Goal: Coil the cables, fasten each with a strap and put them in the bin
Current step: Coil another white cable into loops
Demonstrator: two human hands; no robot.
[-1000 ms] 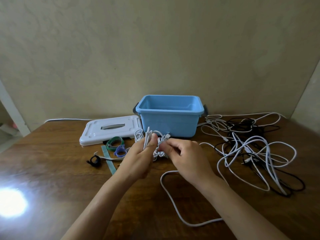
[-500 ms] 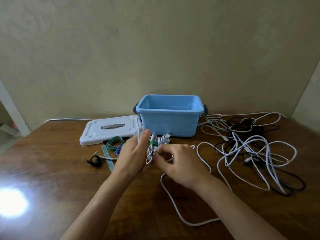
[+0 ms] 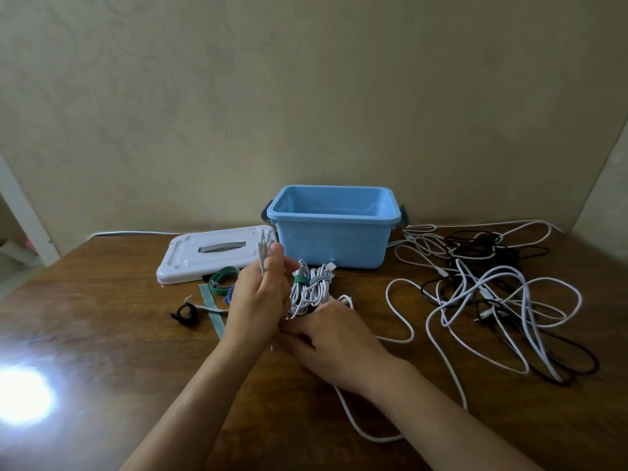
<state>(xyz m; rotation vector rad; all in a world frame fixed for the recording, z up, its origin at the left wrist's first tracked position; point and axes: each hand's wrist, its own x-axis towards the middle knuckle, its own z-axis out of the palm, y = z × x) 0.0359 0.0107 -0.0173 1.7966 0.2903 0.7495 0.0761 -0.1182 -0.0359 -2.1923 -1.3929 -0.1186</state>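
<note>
My left hand [image 3: 258, 300] grips upright loops of a white cable [image 3: 264, 248] in front of the blue bin [image 3: 331, 219]. My right hand [image 3: 334, 345] sits just below and right of it, fingers curled on the same cable by the left hand's heel. The cable's free length [image 3: 365, 433] trails toward me, and another loop runs off to the right. Between my hands and the bin lies a coiled white cable [image 3: 314, 290] bound with a green strap [image 3: 300, 278]. I cannot tell whether either hand touches it.
The white bin lid [image 3: 190, 256] lies left of the bin. Loose straps sit near it: a green ring [image 3: 222, 278], a teal strip [image 3: 213, 311], a black one [image 3: 185, 314]. A tangle of white and black cables [image 3: 492, 287] covers the table's right side.
My left hand has lifted the loops upright. My right hand has slid down and toward me, from level with the loops to below the left hand.
</note>
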